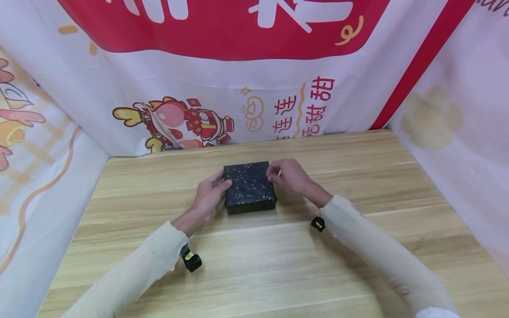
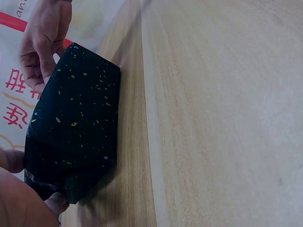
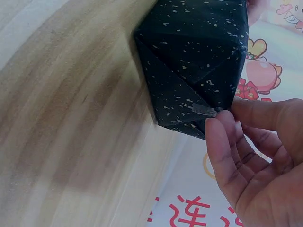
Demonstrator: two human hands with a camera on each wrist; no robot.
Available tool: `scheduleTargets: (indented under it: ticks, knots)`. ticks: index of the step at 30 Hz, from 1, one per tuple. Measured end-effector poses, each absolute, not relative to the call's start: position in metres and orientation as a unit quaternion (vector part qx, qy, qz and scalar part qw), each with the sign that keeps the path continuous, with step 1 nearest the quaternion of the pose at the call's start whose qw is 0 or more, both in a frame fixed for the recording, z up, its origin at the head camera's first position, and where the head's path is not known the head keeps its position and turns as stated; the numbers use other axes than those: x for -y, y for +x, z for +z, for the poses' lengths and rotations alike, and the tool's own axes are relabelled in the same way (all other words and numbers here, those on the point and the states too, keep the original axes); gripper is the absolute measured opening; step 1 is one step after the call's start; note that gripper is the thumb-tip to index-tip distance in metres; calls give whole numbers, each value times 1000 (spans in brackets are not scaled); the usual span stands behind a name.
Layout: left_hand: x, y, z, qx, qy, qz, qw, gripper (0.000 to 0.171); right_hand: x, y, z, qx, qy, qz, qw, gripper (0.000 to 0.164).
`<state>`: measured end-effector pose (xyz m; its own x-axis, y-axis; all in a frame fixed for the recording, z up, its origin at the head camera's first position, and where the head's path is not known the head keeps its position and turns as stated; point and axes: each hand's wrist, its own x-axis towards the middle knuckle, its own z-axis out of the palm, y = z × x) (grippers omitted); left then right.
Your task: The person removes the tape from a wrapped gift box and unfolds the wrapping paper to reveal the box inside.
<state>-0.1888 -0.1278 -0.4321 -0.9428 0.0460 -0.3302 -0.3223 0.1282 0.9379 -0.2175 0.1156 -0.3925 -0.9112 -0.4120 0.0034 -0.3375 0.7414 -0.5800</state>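
A box wrapped in black, gold-flecked paper (image 1: pixel 248 183) lies on the wooden table. My left hand (image 1: pixel 210 194) grips its left end, the thumb over the top edge and the fingers along the side. At the opposite end, my right hand (image 1: pixel 290 176) pinches with thumb and fingertip at the end of a short strip of clear tape (image 3: pixel 203 110). That strip lies across the folded paper flap (image 3: pixel 180 85) on the box's right end. Creases of the folded paper show at the left end in the left wrist view, partly hidden by my left hand (image 2: pixel 23 189).
The wooden table (image 1: pixel 254 265) extends around the box on all sides. Printed white and red cloth (image 1: pixel 222 79) hangs along the table's back and sides. A small black wrist mount (image 1: pixel 191 259) sits below each sleeve.
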Motion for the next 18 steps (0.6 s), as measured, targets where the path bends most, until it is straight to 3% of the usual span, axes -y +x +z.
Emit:
scheduleTargets:
  ticks: [18]
  knots:
    - [129,-189,-432,-737,-88,654,143,60,-123,-226,-404,-907,-203,-358,96,4]
